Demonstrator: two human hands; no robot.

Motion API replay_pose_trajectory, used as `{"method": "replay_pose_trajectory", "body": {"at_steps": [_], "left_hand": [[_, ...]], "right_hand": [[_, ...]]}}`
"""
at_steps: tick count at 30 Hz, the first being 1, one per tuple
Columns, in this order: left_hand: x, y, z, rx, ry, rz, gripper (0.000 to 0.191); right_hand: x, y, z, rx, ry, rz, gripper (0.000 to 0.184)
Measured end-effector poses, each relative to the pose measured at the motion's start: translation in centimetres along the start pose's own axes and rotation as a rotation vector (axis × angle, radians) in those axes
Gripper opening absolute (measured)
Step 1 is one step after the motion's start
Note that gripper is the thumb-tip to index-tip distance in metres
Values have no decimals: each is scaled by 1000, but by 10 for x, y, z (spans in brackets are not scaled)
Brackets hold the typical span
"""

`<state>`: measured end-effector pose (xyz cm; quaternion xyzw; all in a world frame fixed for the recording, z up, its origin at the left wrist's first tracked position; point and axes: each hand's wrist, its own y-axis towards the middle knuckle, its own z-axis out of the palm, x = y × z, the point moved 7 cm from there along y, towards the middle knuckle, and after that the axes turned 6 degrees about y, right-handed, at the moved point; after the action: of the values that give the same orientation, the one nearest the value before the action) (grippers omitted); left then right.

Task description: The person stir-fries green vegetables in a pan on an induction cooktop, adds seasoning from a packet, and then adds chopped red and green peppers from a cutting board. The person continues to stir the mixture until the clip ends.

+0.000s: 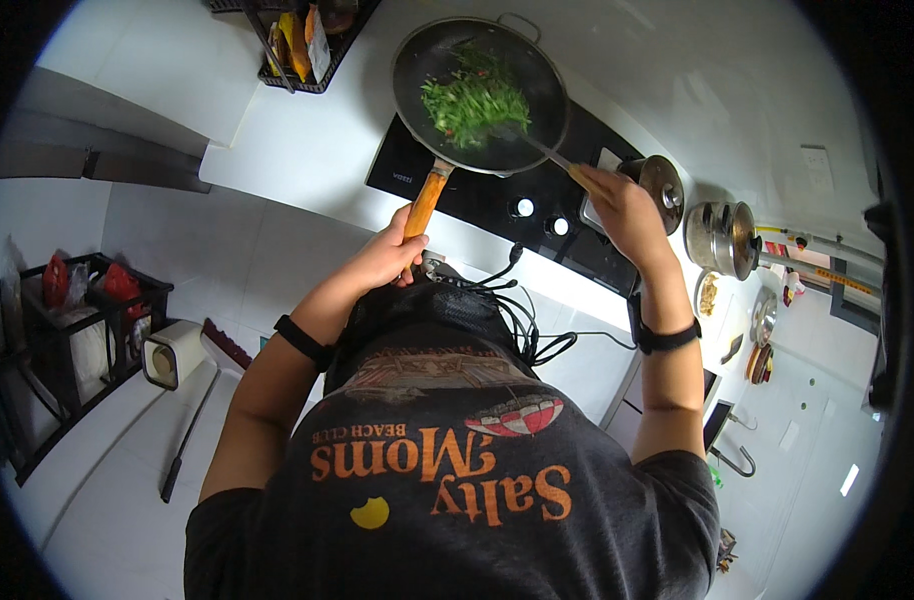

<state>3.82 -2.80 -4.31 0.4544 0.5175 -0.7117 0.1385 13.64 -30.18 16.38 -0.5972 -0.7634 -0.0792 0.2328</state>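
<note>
My left hand (394, 253) grips the wooden handle (428, 199) of a dark wok (409, 82), which sits over the left part of a black cooktop (487, 196). Chopped green vegetables (475, 105) with small red bits are heaped in the wok, slightly blurred. In my right hand (623, 214) is the wooden-handled end of a metal turner (544, 148). Its blade reaches into the lower right of the greens and is mostly hidden by them.
A lidded dark pot (661, 187) stands on the cooktop's right side, with a steel steamer pot (719, 238) beyond. A plate of food (707, 294) lies farther along the counter. A black basket (307, 84) with packets stands at upper left. Black cables (528, 330) hang before my body.
</note>
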Motion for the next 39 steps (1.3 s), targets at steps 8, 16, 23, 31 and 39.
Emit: {"method": "replay_pose_trajectory", "body": {"at_steps": [8, 16, 23, 31, 39], "left_hand": [[0, -1, 0, 3, -21, 24, 65], [-1, -2, 1, -4, -15, 58, 66], [1, -2, 1, -15, -44, 64, 67], [0, -5, 1, -36, -70, 65, 66], [1, -2, 1, -11, -35, 24, 66]], "right_hand": [[-15, 13, -52, 97, -190, 1, 39], [-46, 61, -19, -45, -76, 11, 36], [-129, 118, -78, 27, 73, 312, 35], [-163, 118, 65, 152, 833, 400, 48], [-115, 58, 90, -32, 749, 140, 37]]}}
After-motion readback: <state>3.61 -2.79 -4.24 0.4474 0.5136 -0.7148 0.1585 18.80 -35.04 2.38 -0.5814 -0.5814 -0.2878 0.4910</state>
